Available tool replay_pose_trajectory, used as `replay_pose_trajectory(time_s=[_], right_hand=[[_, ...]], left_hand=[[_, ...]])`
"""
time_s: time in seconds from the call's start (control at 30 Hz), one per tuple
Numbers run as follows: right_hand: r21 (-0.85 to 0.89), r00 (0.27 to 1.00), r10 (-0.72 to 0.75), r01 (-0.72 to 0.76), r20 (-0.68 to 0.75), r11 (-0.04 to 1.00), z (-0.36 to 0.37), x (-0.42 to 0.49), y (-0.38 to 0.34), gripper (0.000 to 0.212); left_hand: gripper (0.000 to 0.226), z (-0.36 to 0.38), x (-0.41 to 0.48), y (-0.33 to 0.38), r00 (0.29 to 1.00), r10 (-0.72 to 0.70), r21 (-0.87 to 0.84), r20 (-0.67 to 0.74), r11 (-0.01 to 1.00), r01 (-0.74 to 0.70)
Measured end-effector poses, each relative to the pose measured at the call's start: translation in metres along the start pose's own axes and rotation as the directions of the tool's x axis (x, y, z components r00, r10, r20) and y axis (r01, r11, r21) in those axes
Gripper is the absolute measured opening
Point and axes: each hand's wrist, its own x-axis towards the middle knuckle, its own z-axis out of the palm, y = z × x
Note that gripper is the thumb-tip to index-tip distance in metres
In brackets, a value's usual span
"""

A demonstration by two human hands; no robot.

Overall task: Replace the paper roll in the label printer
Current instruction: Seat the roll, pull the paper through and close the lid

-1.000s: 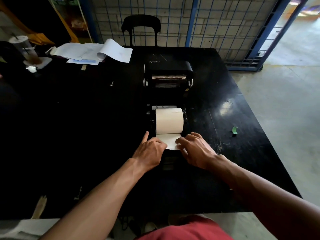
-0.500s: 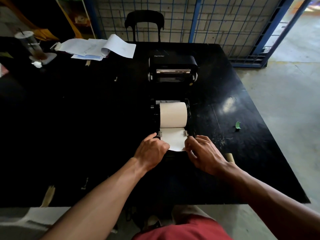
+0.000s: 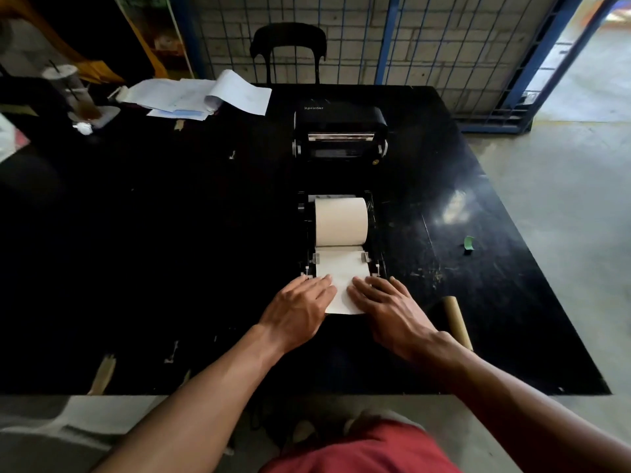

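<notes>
The black label printer [image 3: 304,213] lies open on the black table [image 3: 170,250], its lid [image 3: 339,131] tipped back toward the far side. A cream paper roll [image 3: 340,220] sits in the bay. Its loose white end [image 3: 341,273] runs toward me between two small grey guides. My left hand [image 3: 300,310] lies flat with its fingertips on the left edge of that paper. My right hand [image 3: 389,310] lies flat on the right edge. Both palms face down, fingers spread, gripping nothing. An empty cardboard core [image 3: 456,320] lies on the table just right of my right wrist.
A stack of papers [image 3: 201,95] and a plastic drink cup [image 3: 73,92] stand at the far left. A small green scrap [image 3: 469,242] lies to the right. A black chair [image 3: 288,51] and a wire fence [image 3: 444,46] stand behind the table.
The paper end has been drawn out farther toward me through the guides. Both hands went from pinching at its corners to lying flat on it. The camera view has shifted back.
</notes>
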Motion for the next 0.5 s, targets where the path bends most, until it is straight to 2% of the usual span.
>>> replay_pose_trajectory(time_s=[0.13,0.3,0.4,0.5], right_hand=[[0.025,1.000,-0.019,0.019,-0.015,1.000,0.005,-0.005,0.003,0.065],[0.041,0.998,-0.042,0.040,0.045,0.998,0.001,-0.012,0.005,0.070],[0.157,0.997,-0.035,0.024,0.066,0.987,-0.010,-0.011,0.011,0.075],[0.297,1.000,0.022,-0.024,0.012,0.955,-0.022,-0.001,0.014,0.059]], left_hand=[[0.039,0.007,-0.004,0.005,1.000,-0.017,0.004,-0.012,1.000,0.017],[0.048,0.001,-0.005,0.013,0.994,-0.068,0.003,0.083,0.998,0.068],[0.058,-0.009,-0.001,0.014,0.978,-0.140,-0.069,0.153,0.986,0.152],[0.043,-0.015,0.008,0.016,0.951,-0.234,-0.145,0.203,0.953,0.266]])
